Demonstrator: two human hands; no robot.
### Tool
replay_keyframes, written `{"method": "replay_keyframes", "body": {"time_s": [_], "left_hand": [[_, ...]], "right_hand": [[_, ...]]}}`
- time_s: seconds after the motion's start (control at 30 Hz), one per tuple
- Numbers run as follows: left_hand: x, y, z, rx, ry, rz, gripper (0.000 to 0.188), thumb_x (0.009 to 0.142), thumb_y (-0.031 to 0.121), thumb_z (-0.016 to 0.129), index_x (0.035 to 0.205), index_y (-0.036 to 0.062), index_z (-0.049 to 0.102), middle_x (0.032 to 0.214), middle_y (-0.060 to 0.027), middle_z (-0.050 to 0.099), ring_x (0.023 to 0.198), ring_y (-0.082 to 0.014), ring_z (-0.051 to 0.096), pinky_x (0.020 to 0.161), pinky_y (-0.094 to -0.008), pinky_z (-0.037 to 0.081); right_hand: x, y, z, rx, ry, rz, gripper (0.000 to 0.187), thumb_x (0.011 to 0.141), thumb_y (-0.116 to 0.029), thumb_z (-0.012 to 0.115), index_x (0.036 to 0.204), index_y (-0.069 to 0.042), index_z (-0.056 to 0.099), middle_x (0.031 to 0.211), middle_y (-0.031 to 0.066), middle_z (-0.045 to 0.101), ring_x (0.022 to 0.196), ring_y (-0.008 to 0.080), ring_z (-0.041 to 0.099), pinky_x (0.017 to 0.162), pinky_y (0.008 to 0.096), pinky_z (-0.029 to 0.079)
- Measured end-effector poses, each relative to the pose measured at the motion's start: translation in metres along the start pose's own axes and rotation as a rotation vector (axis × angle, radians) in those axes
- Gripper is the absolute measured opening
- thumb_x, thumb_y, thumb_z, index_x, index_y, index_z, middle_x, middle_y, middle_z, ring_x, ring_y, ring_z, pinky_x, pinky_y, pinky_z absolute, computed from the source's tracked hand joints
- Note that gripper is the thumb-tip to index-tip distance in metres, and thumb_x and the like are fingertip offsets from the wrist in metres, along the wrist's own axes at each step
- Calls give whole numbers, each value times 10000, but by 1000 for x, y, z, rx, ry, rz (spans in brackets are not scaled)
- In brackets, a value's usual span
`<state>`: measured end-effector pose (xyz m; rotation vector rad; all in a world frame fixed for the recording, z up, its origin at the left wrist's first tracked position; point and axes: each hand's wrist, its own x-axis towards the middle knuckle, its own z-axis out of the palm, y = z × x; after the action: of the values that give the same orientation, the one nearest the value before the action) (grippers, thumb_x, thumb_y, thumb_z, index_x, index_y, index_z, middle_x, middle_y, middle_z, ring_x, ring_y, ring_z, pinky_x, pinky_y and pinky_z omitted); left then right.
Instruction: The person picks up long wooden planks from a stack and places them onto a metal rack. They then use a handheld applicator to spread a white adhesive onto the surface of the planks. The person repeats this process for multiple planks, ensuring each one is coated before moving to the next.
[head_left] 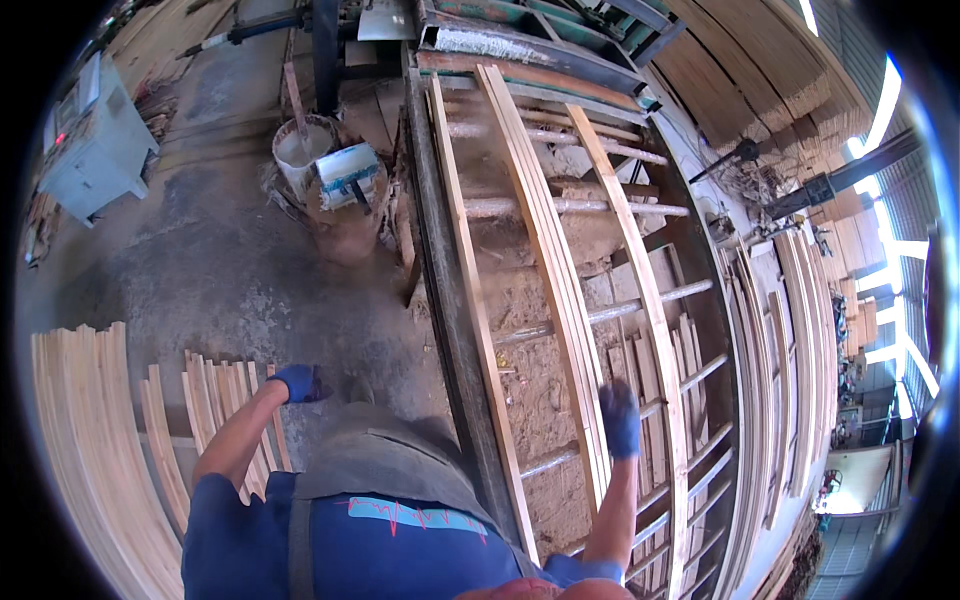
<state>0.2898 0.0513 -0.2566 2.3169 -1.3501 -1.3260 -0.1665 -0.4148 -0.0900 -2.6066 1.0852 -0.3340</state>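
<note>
Both my hands wear blue gloves with dark palms and fingers. My left hand [300, 383] hangs over the concrete floor at the left, beside a row of upright-looking wooden strips; its fingers blur into the dark floor and nothing shows in it. My right hand [620, 415] is over the roller frame, at the right edge of a bundle of long wooden strips [548, 235]. Its fingers reach forward and look loosely apart; whether they touch the bundle I cannot tell. A single strip [470, 260] runs along the frame's left side, and another strip [640, 255] lies right of my hand.
Metal rollers [620, 313] cross the frame over sawdust and loose wood. A white bucket [303, 146] with a stick and a blue-and-white box-like thing [348, 175] stand left of it. Stacked strips [85, 420] lie at the left. A pale cabinet [95, 155] stands beyond.
</note>
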Motion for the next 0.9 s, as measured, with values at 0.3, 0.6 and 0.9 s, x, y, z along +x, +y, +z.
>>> {"method": "replay_keyframes", "body": {"time_s": [0.3,0.6,0.9], "left_hand": [[53,-60,-81,-70,227,136,383,893,402,553,1062,78,668,1064,-216,652,983,-411,613,859,-473,492],[-9,-178,-22,-510,148,-421,355,936,365,566,1010,47,705,1061,-146,707,922,-282,689,824,-382,530],[38,-207,-45,-530,79,-395,429,930,439,563,884,41,716,785,-121,706,737,-229,672,710,-370,520]], "right_hand": [[300,-49,118,351,-13,135,459,1018,-378,472,1130,31,646,1071,248,680,1007,341,653,873,394,495],[292,-26,153,580,-134,350,375,1015,-324,510,853,-5,622,693,-32,509,679,97,426,592,296,396],[322,-194,70,422,87,204,362,1047,-194,451,1355,-17,520,1222,115,621,1030,189,605,928,295,486]]}}
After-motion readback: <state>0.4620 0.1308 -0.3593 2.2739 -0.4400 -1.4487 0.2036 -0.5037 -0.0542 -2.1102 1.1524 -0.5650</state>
